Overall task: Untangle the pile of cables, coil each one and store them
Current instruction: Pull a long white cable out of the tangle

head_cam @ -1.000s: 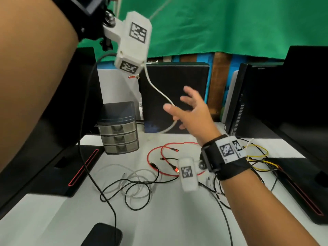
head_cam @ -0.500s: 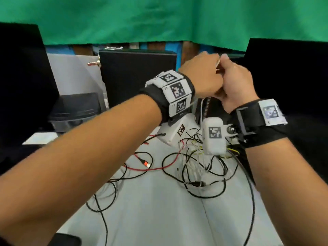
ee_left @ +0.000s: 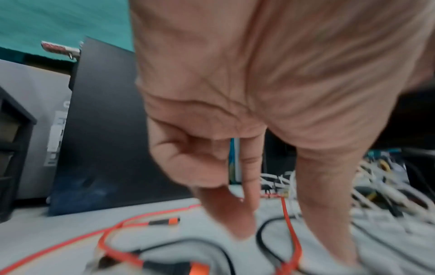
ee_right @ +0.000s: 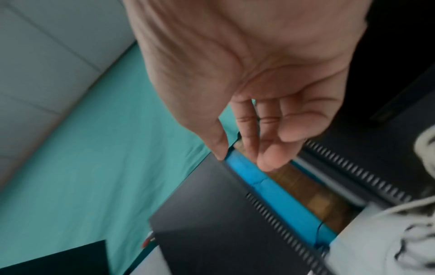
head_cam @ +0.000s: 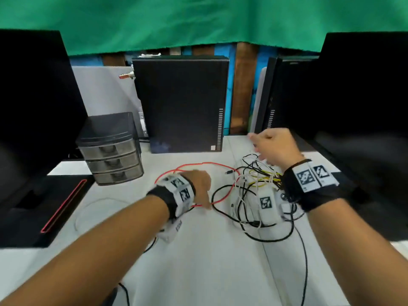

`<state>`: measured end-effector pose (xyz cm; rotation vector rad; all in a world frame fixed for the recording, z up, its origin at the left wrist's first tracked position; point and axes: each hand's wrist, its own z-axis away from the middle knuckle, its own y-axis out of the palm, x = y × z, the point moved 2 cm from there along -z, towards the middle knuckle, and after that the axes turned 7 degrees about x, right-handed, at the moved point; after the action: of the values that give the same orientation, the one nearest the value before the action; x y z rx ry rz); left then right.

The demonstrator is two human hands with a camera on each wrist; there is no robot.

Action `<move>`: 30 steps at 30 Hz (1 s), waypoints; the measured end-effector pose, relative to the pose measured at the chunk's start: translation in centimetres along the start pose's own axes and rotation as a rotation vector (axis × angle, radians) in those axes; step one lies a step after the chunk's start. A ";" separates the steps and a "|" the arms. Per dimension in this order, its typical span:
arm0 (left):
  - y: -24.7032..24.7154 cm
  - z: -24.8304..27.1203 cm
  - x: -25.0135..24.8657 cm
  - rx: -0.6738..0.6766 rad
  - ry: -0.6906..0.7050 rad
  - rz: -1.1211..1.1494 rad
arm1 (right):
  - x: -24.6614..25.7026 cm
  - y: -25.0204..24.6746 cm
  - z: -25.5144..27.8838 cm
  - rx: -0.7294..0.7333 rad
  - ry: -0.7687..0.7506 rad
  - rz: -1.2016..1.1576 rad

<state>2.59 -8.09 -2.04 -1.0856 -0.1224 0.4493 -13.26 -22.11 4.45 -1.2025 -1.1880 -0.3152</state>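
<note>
A tangle of black, white and yellow cables (head_cam: 254, 186) lies on the white table (head_cam: 209, 261), right of centre. A red cable (head_cam: 220, 165) loops from it toward the left. My left hand (head_cam: 205, 199) points its fingers down at the near bend of the red cable (ee_left: 290, 223) and a black loop, with thumb and fingers apart around them and gripping nothing. My right hand (head_cam: 259, 146) hovers over the far side of the tangle. In the right wrist view its fingers (ee_right: 270, 148) hang relaxed and empty.
A grey three-drawer unit (head_cam: 112, 151) stands at the back left, and a black computer tower (head_cam: 181, 102) behind the centre. Dark monitors flank the table on the left (head_cam: 33, 96) and right (head_cam: 364, 96). A thin white cable loop (head_cam: 88, 206) lies beside the left monitor's base (head_cam: 64, 206).
Both hands were raised together in front of the tower on a white cable. They have let go and dropped apart, the left to the red cable, the right over the tangle.
</note>
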 end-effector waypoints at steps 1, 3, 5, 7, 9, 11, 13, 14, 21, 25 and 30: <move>1.1 -0.4 0.1 0.053 -0.034 -0.069 | 0.6 1.2 0.8 0.042 -0.042 -0.025; 2.2 -0.5 0.4 0.059 -0.069 -0.154 | 1.4 3.3 2.2 0.112 -0.120 -0.031; 2.4 -0.2 0.4 -0.009 -0.066 -0.188 | 1.5 5.0 3.2 0.176 -0.148 -0.020; 2.6 0.0 0.8 -0.028 -0.073 -0.227 | 0.6 6.5 3.9 0.242 -0.133 -0.026; 2.7 0.2 1.6 -0.034 -0.082 -0.254 | -0.7 7.7 4.6 0.294 -0.111 -0.050; 2.4 0.5 2.4 -0.063 -0.076 -0.228 | -2.1 8.4 5.2 0.318 -0.096 -0.073; 1.3 1.1 3.1 -0.108 -0.074 -0.175 | -3.2 8.8 5.5 0.334 -0.082 -0.082; 0.5 1.4 3.5 -0.130 -0.081 -0.138 | -3.5 8.8 5.7 0.339 -0.079 -0.081; -2.5 3.8 4.6 -0.089 -0.053 0.087 | -2.9 11.0 5.5 0.432 -0.123 -0.015; 0.3 3.5 4.6 0.027 -0.061 -0.087 | -2.6 13.1 5.7 0.523 -0.107 0.070; 2.9 3.1 5.0 0.047 -0.054 -0.332 | -3.5 13.4 5.8 0.535 -0.051 0.087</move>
<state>5.25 -2.32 -3.73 -0.9848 -0.3335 0.1815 -8.00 -13.19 -6.42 -0.7915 -1.1638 0.1000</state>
